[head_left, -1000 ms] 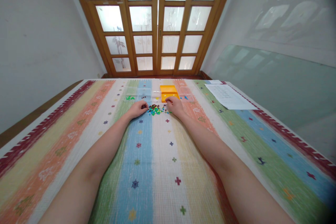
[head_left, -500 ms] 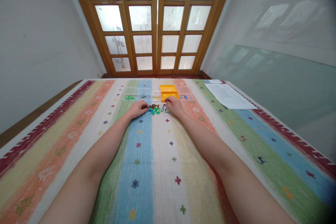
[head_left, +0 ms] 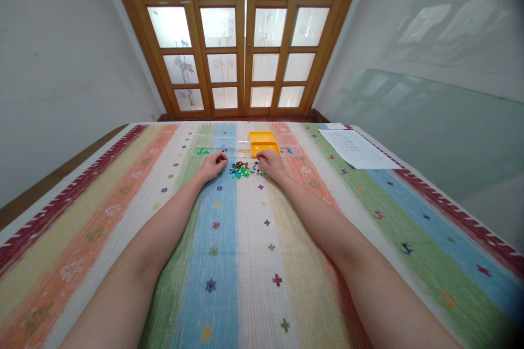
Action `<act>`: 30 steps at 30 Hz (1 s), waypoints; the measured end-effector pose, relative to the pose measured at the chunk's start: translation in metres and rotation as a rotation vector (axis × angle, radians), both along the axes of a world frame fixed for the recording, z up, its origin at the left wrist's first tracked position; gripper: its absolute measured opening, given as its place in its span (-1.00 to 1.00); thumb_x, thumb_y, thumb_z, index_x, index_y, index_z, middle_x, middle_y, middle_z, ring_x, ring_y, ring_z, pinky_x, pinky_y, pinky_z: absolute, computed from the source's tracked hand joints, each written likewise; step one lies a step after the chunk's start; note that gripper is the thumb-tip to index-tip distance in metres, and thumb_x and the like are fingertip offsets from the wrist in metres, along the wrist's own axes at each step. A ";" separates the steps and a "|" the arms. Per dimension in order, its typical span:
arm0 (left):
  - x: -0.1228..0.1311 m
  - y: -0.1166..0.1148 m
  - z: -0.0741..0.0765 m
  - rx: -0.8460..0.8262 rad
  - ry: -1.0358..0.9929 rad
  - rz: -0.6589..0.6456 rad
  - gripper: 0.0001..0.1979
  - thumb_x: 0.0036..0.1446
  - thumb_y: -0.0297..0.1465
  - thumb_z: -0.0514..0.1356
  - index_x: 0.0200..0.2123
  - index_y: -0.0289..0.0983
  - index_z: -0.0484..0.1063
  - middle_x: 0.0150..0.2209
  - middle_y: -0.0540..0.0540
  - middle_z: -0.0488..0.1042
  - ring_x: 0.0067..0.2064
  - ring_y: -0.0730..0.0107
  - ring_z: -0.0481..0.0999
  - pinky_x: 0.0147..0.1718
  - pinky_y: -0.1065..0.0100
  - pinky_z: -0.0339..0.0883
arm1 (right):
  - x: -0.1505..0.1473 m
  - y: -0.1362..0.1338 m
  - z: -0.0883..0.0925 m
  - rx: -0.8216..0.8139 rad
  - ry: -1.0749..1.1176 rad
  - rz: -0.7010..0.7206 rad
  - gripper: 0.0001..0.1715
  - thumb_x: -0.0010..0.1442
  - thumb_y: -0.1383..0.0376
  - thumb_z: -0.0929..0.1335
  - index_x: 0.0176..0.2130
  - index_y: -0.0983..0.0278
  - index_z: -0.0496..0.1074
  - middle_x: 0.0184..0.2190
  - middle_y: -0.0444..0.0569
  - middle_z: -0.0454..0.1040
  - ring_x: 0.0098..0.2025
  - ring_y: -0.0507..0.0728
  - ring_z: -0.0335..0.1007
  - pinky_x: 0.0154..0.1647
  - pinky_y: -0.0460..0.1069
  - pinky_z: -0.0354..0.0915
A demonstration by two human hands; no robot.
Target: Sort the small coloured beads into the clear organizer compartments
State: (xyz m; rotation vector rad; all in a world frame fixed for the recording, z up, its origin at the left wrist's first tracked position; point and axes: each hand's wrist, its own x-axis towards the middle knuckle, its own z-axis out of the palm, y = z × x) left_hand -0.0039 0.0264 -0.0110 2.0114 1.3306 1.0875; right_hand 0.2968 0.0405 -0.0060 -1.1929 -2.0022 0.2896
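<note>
A small pile of mixed beads or sequins [head_left: 242, 169] in green, blue, yellow and dark red lies on the striped tablecloth. My left hand [head_left: 212, 167] is just left of the pile, fingertips pinched together; whatever they hold is too small to name. At the pile's right edge, my right hand [head_left: 272, 164] has its fingers closed in a pinch, their contents hidden. Behind it stands an orange box [head_left: 262, 137] with its lid raised. Clear plastic boxes flank it, with green pieces [head_left: 202, 151] at left, a few dark and yellow ones [head_left: 244, 151] nearer the middle, and blue pieces [head_left: 289, 150] at right.
White printed sheets [head_left: 356, 150] lie at the table's right side. The striped tablecloth [head_left: 254, 262] covers the table. Beyond the far edge are wooden doors [head_left: 245, 49] with glass panes, and a glass panel [head_left: 409, 120] leans at the right wall.
My left hand has drawn back from the pile, slightly left and away from me toward the clear boxes. My right hand has stayed almost in place.
</note>
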 end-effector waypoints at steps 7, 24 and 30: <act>0.002 0.005 0.000 -0.107 -0.238 0.086 -0.84 0.13 -0.29 0.17 -0.21 -0.19 0.41 -0.46 0.04 0.49 -0.40 0.36 0.50 -0.29 0.32 0.39 | 0.000 -0.001 0.000 -0.015 0.001 0.002 -0.73 0.32 0.40 0.31 -0.15 0.21 0.61 -0.14 0.00 0.64 -0.05 0.20 0.50 0.06 0.07 0.35; 0.003 0.000 0.009 -0.120 -0.443 0.223 -0.85 0.16 -0.38 0.19 -0.18 -0.24 0.38 -0.28 -0.07 0.61 -0.44 0.47 0.53 -0.34 0.36 0.50 | 0.000 -0.001 0.001 -0.022 -0.019 0.007 -0.74 0.30 0.42 0.32 -0.16 0.22 0.61 -0.16 0.00 0.64 -0.08 0.19 0.50 0.02 0.05 0.34; 0.001 0.003 0.005 -0.123 -0.407 0.217 -0.69 0.24 -0.27 0.18 0.01 -0.25 0.43 0.01 -0.20 0.62 -0.47 0.55 0.50 -0.36 0.38 0.48 | -0.001 -0.003 0.003 -0.034 -0.010 0.005 -0.73 0.30 0.43 0.32 -0.16 0.20 0.61 -0.14 -0.01 0.65 -0.06 0.19 0.50 0.04 0.05 0.35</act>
